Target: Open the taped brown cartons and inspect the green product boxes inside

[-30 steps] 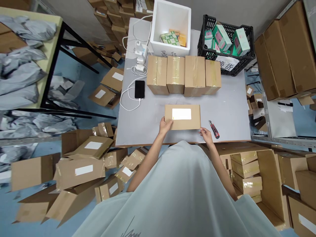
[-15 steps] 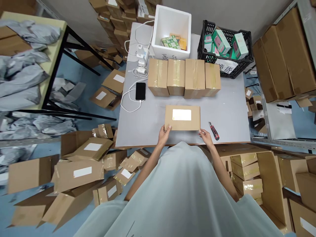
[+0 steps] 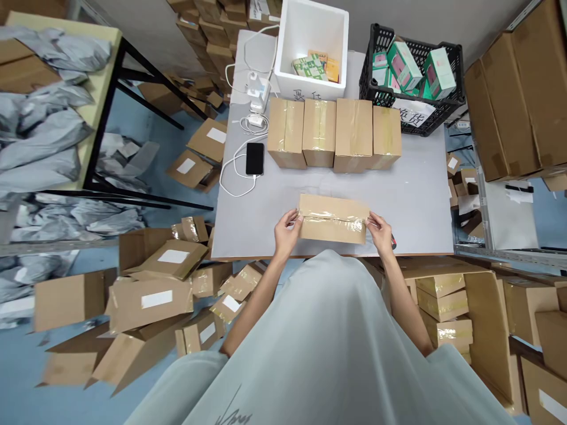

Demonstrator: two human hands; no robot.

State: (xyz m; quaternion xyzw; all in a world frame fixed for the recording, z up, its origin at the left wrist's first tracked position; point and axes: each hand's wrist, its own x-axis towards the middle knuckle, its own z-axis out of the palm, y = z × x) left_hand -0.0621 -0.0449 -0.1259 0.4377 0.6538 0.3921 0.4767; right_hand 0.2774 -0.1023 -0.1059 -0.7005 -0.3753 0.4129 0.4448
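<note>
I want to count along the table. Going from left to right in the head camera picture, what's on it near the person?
Phone → left hand → taped box → right hand.

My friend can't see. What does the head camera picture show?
Two hands, left hand and right hand, hold the ends of a taped cardboard box over a grey table. Behind it stand four sealed boxes in a row and a black phone.

place: parcel packing room | signs: taped cartons (image 3: 334, 133), grey mailer bags (image 3: 44, 136), labelled boxes on the floor (image 3: 150, 295)
</note>
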